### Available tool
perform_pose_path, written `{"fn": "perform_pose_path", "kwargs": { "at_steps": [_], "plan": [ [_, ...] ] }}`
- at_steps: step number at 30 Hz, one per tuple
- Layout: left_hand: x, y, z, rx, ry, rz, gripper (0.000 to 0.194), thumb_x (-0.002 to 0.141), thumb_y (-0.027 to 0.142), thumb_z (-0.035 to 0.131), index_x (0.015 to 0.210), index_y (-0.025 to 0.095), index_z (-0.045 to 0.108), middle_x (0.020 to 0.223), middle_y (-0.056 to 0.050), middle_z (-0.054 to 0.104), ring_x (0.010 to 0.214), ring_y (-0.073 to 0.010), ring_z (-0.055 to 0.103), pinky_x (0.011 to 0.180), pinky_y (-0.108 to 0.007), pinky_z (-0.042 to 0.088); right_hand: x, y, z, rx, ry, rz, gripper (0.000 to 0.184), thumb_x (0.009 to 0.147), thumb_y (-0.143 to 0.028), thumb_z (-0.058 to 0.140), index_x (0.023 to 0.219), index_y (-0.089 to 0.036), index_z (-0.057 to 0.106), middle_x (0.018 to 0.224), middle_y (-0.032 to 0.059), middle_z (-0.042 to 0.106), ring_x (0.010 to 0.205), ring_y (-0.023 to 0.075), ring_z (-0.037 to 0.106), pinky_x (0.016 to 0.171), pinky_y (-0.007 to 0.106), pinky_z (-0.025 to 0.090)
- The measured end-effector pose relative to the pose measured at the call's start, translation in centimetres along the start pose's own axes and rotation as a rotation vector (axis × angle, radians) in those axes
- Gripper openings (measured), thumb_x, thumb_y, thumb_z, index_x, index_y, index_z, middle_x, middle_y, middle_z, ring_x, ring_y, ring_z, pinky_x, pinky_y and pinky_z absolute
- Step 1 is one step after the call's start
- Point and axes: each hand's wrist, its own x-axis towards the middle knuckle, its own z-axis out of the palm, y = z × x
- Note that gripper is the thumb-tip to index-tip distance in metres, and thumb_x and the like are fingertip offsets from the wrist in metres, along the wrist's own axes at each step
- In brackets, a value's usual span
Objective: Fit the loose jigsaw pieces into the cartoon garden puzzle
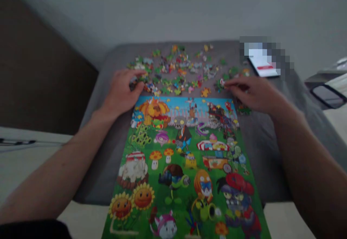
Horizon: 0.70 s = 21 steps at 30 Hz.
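Observation:
A colourful jigsaw puzzle [179,166] showing cartoon plants and zombies lies flat on a grey cloth-covered surface [94,166], its far edge near my hands. Beyond it spreads a scattered heap of loose jigsaw pieces [176,71]. My left hand [121,91] rests with its fingers apart, the fingertips on the left end of the heap. My right hand [253,93] reaches in from the right, its fingertips at a small pale piece [222,82]. Blur hides whether those fingers grip that piece.
A phone [264,65], its screen pixelated, lies at the far right corner of the grey surface. A small cluster of pieces [244,110] sits under my right hand. A dark-framed object [328,95] lies off to the right, and a brown wall panel [40,69] stands on the left.

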Motion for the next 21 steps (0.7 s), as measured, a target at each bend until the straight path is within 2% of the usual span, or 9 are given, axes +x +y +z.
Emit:
{"fn": "perform_pose_path", "kwargs": {
  "at_steps": [3, 5, 8, 12, 16, 18, 21],
  "plan": [
    [0.2, -1.0, -0.6, 0.018, 0.086, -0.021, 0.03, 0.097, 0.027, 0.052, 0.117, 0.018, 0.073, 0.122, -0.008, 0.074, 0.119, -0.0258, 0.064, 0.111, -0.044, 0.045, 0.4, 0.6, 1.0, 0.06, 0.008, -0.064, 0.035, 0.094, -0.029, 0.049, 0.111, -0.018, 0.078, 0.099, 0.012, 0.08, 0.088, 0.027, 0.074, 0.081, 0.042, 0.059],
    [0.3, -1.8, -1.1, -0.039, 0.123, -0.086, 0.029, 0.097, 0.029, 0.049, 0.112, 0.022, 0.073, 0.121, -0.006, 0.075, 0.118, -0.025, 0.064, 0.111, -0.044, 0.045, 0.7, 0.9, 1.5, 0.076, 0.044, -0.095, 0.035, 0.094, -0.03, 0.048, 0.108, -0.019, 0.078, 0.099, 0.0118, 0.081, 0.089, 0.028, 0.076, 0.081, 0.043, 0.06],
    [0.0, -2.6, -1.9, -0.045, 0.146, -0.105, 0.032, 0.099, 0.033, 0.046, 0.111, 0.023, 0.074, 0.12, -0.005, 0.075, 0.117, -0.0248, 0.064, 0.111, -0.044, 0.046, 0.7, 1.0, 1.9, 0.083, 0.063, -0.113, 0.031, 0.093, -0.03, 0.05, 0.105, -0.022, 0.078, 0.095, 0.0096, 0.082, 0.085, 0.0273, 0.077, 0.077, 0.042, 0.061],
    [-0.5, -3.0, -2.4, -0.037, 0.132, -0.109, 0.033, 0.098, 0.036, 0.046, 0.112, 0.024, 0.074, 0.12, -0.004, 0.075, 0.117, -0.0254, 0.063, 0.111, -0.045, 0.046, 0.4, 0.6, 1.7, 0.093, 0.11, -0.106, 0.031, 0.094, -0.031, 0.049, 0.104, -0.023, 0.078, 0.094, 0.0095, 0.081, 0.081, 0.0266, 0.076, 0.073, 0.04, 0.06],
    [-0.5, -2.8, -2.0, -0.055, 0.089, -0.078, 0.034, 0.097, 0.036, 0.047, 0.114, 0.023, 0.074, 0.122, -0.006, 0.074, 0.118, -0.0255, 0.063, 0.111, -0.046, 0.045, 0.3, 0.1, 1.6, 0.102, 0.134, -0.085, 0.032, 0.094, -0.031, 0.048, 0.106, -0.022, 0.077, 0.095, 0.0089, 0.08, 0.078, 0.0239, 0.074, 0.071, 0.038, 0.057],
    [-0.5, -2.4, -1.5, -0.057, 0.051, -0.044, 0.034, 0.097, 0.037, 0.048, 0.114, 0.023, 0.074, 0.124, -0.007, 0.073, 0.121, -0.0271, 0.062, 0.113, -0.048, 0.043, 0.5, 0.0, 1.8, 0.103, 0.16, -0.105, 0.032, 0.094, -0.03, 0.049, 0.106, -0.022, 0.077, 0.095, 0.0092, 0.08, 0.081, 0.0242, 0.073, 0.075, 0.039, 0.057],
    [-0.6, -1.5, -0.7, -0.009, -0.031, 0.023, 0.037, 0.098, 0.04, 0.047, 0.118, 0.025, 0.075, 0.13, -0.007, 0.071, 0.127, -0.0307, 0.058, 0.114, -0.056, 0.038, 0.7, 0.0, 2.1, 0.07, 0.201, -0.185, 0.027, 0.092, -0.027, 0.053, 0.104, -0.024, 0.077, 0.097, 0.009, 0.079, 0.094, 0.0273, 0.071, 0.091, 0.046, 0.055]
  ]
}}
